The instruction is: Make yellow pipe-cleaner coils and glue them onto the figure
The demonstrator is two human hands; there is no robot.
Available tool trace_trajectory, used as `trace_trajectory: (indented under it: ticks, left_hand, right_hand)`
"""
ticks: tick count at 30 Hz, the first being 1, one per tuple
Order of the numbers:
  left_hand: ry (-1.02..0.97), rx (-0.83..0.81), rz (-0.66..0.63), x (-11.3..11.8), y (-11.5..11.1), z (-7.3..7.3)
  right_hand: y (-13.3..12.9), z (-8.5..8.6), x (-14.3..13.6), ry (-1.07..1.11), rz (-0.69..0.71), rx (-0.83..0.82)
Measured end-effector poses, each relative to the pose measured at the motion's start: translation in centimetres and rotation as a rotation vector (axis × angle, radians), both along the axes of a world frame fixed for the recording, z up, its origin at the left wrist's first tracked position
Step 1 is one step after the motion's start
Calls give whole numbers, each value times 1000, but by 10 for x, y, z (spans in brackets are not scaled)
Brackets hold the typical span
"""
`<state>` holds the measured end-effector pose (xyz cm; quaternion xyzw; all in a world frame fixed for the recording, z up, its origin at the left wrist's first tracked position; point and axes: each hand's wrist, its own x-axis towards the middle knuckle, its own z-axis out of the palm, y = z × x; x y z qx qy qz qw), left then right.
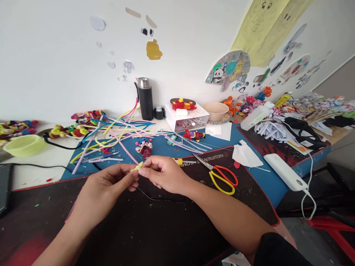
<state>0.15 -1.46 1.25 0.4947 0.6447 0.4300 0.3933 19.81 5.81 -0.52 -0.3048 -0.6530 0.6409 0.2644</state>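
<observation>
Between the fingertips of both hands is a small piece of pale yellow pipe cleaner (137,167), bent or twisted into a short shape. My left hand (111,181) pinches its left side, and my right hand (162,171) grips the right side with thumb and forefinger. Most of the piece is covered by the fingers. Just behind them lies a dark red pipe-cleaner figure (144,148) with a blue and white top. Scissors (222,179) with one yellow and one orange handle rest on the black desk mat (155,229) to the right of my right hand.
Loose pipe cleaners (111,135) in several colours spread across the back left. A black thermos (145,98), a white drawer box (188,116) and a beige bowl (215,111) stand along the wall. At right are a white power bank (285,173) and a clear bottle (256,116).
</observation>
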Motion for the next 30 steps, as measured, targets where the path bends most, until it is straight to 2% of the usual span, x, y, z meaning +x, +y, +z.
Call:
trace_trajectory:
  ticks: [6,11,16,18,21,24,27,30]
  left_hand:
    - [-21,-14,-24,-1,0,-4]
    - [11,37,-67,0,-2,0]
    - [-77,-1,-130,1,-2,1]
    - [-159,-56,-134,3,0,-3]
    - [-255,-136,-131,3,2,-10]
    - [-189,-129,-142,0,3,-15]
    - [-73,-61,-171,-5,1,-15]
    - [-20,24,-114,-7,-1,-12]
  right_hand:
    - [1,3,1,23,3,-33]
    - [4,5,2,17,0,-76]
    - [5,3,2,44,41,-128]
    - [4,0,1,39,32,-104]
    - [0,-6,-1,-22,-52,49]
    - [0,-9,-2,-68,-79,108]
    - [2,-7,-1,-78,-73,29]
    - [7,-5,0,-37,-83,-38]
